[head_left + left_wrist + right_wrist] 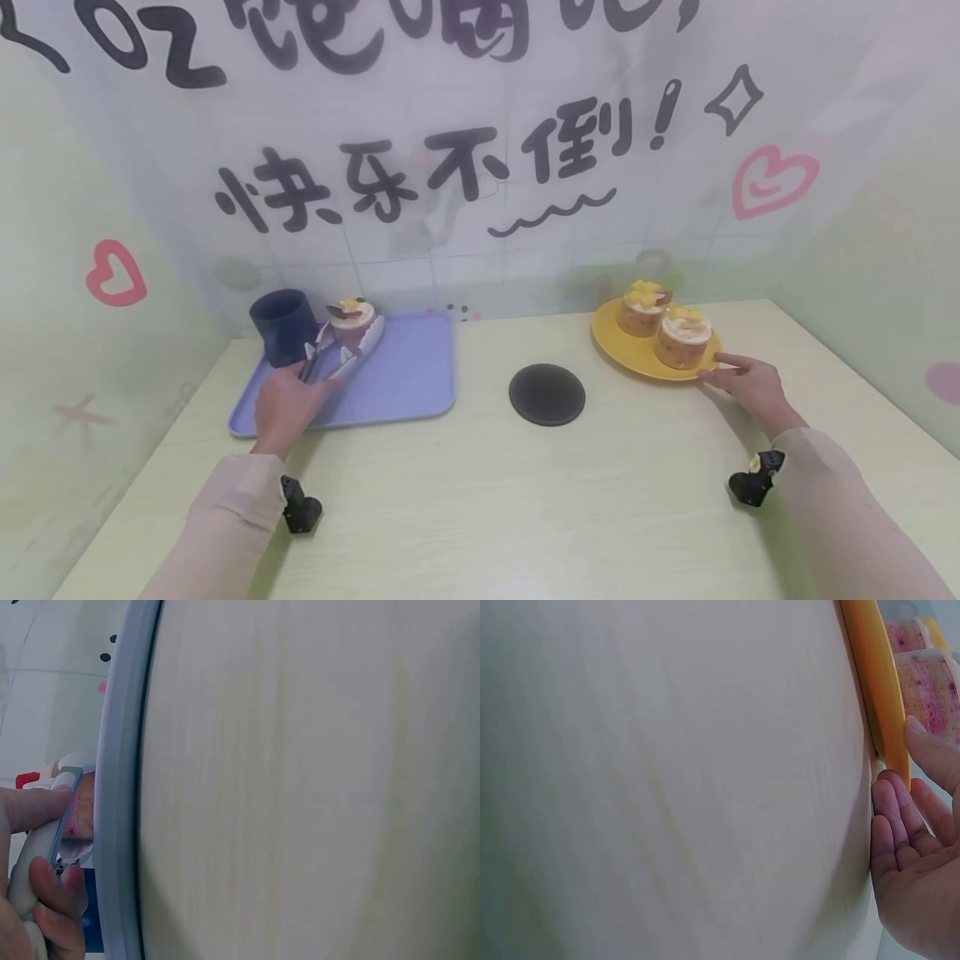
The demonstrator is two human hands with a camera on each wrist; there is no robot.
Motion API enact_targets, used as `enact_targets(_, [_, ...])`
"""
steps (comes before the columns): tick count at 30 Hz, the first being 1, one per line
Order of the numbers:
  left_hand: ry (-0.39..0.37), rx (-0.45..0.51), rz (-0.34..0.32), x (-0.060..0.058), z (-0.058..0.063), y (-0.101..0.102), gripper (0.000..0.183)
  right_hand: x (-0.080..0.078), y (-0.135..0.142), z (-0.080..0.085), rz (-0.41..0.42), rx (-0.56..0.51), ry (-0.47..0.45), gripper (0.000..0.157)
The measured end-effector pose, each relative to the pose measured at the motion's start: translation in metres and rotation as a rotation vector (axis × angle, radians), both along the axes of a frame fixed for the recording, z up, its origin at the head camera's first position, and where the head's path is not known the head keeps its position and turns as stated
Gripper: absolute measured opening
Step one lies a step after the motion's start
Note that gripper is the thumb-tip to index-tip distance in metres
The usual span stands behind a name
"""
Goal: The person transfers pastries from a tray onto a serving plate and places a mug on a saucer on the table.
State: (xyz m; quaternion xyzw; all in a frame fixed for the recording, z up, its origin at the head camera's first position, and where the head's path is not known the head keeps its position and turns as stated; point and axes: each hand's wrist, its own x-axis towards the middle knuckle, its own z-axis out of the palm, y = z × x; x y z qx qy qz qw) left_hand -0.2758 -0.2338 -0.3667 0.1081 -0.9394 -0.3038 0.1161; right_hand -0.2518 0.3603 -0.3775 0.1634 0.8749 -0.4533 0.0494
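Observation:
My left hand (291,407) holds a pair of tongs (366,340), whose white tips stand around a dessert cup (351,317) at the back of the blue tray (408,379). In the left wrist view, thumb and fingers wrap the tongs (64,787), and the tray edge (124,750) hides part of the cup (84,810). Whether the tips press on the cup I cannot tell. On the right, my right hand (753,393) pinches the rim of a yellow plate (611,337), thumb above and fingers beneath. Two fruit-topped dessert cups (684,343) stand on that plate.
A dark blue mug (283,329) stands at the tray's left, close to the tongs. Between tray and plate lies a round black coaster (547,395). Behind the table (495,508) rises a printed wall covering (465,267); side walls flank it.

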Motion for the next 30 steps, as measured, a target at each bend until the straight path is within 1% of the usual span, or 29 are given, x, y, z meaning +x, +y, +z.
enact_targets(4, [0.007,0.004,-0.002,0.0003,-0.0007,-0.0004,0.053,-0.001,0.0008,-0.0015,-0.005,-0.002,0.001,0.088])
enact_targets(9, [0.019,0.009,-0.009,0.0005,-0.0015,-0.0008,0.054,-0.0019,0.0021,-0.003,-0.004,-0.003,0.0,0.088])
enact_targets(19, [0.022,0.012,-0.018,-0.0001,-0.0023,-0.0021,0.062,-0.0016,0.0017,-0.0021,-0.007,0.0,-0.003,0.088])
enact_targets(25, [0.036,0.014,-0.021,0.0,-0.0045,-0.0043,0.059,-0.0015,0.0016,-0.0022,-0.013,-0.001,-0.011,0.089])
enact_targets(30, [0.032,0.012,-0.028,0.0012,-0.0036,-0.0061,0.062,-0.0017,0.0011,-0.0025,-0.019,0.004,-0.01,0.088])
